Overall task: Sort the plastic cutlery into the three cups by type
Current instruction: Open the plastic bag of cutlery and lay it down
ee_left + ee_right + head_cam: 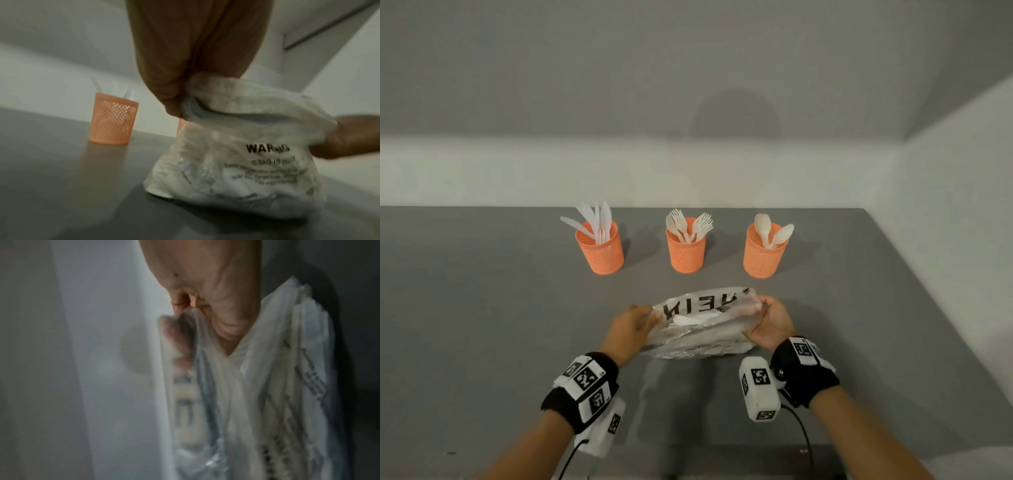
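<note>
Pinching the opposite upper edges of a translucent plastic bag, the left hand and the right hand are seen with fingers curled into the film; the bag's base rests on the grey table, near the front edge. Black print on the bag is read as "WAR" followed by blurred letters in the left wrist view, with smaller lines beneath that are illegible; in the head view the large letters appear reversed and only partly readable. White cutlery shapes are visible through the film, but types cannot be told. Three orange mesh cups are set in a row toward the table's rear edge, well apart from the bag: the left cup is loaded with knives, the middle cup with forks, the right cup with spoons. Bare tabletop is shown between bag and cups and to both sides. Square black-and-white markers are carried on the wristbands.
</note>
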Available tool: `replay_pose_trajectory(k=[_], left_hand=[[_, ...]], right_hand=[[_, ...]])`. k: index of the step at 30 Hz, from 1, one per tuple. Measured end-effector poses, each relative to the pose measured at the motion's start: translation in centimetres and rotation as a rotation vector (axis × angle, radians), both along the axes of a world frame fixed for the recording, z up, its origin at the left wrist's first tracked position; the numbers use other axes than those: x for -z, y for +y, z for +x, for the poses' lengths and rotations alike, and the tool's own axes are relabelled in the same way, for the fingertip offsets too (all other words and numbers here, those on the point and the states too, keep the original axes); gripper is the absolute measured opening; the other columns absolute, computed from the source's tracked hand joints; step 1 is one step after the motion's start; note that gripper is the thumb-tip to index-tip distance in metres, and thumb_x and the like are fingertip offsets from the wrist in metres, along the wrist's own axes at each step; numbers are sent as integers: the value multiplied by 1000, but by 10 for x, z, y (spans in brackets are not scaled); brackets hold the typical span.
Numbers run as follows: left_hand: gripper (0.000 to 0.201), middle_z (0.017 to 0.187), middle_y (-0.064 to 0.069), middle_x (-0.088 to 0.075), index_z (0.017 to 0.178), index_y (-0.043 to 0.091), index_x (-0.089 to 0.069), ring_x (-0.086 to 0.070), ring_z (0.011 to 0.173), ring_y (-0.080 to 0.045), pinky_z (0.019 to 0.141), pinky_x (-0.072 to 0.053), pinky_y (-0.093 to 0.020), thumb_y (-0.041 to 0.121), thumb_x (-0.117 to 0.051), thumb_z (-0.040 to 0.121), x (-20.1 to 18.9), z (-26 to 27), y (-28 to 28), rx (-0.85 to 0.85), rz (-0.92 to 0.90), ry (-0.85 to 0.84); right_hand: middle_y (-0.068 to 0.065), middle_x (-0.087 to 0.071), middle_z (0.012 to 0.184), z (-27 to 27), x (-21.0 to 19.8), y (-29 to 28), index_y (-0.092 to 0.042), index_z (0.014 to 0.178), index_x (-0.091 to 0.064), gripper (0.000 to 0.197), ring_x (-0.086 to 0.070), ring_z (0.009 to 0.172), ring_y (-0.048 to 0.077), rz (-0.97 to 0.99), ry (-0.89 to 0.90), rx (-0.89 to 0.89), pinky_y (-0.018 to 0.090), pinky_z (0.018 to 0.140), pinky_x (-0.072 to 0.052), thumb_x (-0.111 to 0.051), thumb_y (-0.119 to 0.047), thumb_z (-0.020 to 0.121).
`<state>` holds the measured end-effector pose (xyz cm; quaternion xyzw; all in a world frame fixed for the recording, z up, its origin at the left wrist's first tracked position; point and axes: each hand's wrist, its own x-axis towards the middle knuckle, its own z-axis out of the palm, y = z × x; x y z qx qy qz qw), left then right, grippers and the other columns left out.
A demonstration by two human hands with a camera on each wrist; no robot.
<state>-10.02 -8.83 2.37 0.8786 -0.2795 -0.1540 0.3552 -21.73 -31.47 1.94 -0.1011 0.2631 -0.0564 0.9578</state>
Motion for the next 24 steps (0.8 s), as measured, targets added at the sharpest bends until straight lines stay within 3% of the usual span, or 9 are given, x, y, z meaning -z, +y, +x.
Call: replay_pose_trajectory(k=[2,4,6,9,11,13,17,20,24], left_hand=[[36,64,-4,-45,61,13,-45,-43,66,-19,69,-33,-28,25,-45,95,2,9,-5,-143,-86,139],[39,63,-11,-52,70,7,-52,-48,60,-20,61,-39,-29,34,-42,96,1,18,-10,-358,-228,458],[40,56,-10,-63,77,8,-58,-56,58,-23,51,-48,-29,37,-40,97,-1,21,-11,-516,-400,880],[39,55,-12,-68,82,9,-61,-58,71,-27,63,-50,-40,35,-37,97,-5,24,-14,-591,-456,1132],[39,65,-14,-68,85,7,-60,-57,71,-27,69,-48,-39,36,-38,97,-6,26,-19,-621,-445,1036],[40,83,-18,-61,80,6,-55,-57,80,-30,78,-48,-41,41,-43,94,-6,25,-20,-618,-324,691],[48,93,-8,-54,94,7,-49,-55,91,-28,79,-41,-34,51,-60,81,-15,10,-6,-451,2,188],[37,81,-13,-60,82,7,-55,-56,74,-26,68,-45,-32,42,-66,79,-14,-1,-1,-330,159,200],[15,68,-12,-62,71,6,-58,-58,57,-25,62,-57,-37,9,-71,76,-1,-12,9,-394,-31,342]], right_hand=[[3,-50,50,1,3,-3,-9,62,-51,11,-49,38,14,-215,91,-112,21,40,-46,-59,-16,63],[9,-61,72,-3,6,-5,-10,79,-61,31,-58,62,20,-466,173,-337,29,62,-48,-74,-28,57],[10,-70,94,-10,4,-3,-10,100,-69,34,-66,85,22,-618,177,-537,34,86,-48,-56,-36,81],[3,-73,93,-20,-1,0,-16,105,-69,37,-69,80,14,-722,193,-645,29,78,-54,-57,-45,85],[0,-69,74,-22,-7,2,-14,93,-68,38,-63,60,9,-865,279,-548,20,57,-51,-70,-46,71],[-4,-58,58,-25,-15,4,-12,77,-59,32,-51,49,8,-1186,389,-493,13,43,-41,-73,-41,76],[2,-57,48,-35,-20,4,-11,59,-50,44,-52,37,11,-1543,529,-594,17,37,-42,-62,-46,84],[2,-59,46,-34,-18,8,-3,63,-52,37,-55,33,7,-1381,505,-547,20,35,-46,-56,-26,93],[10,-63,73,-27,-19,8,0,86,-60,17,-64,51,16,-948,427,-326,24,47,-56,-49,-9,95]])
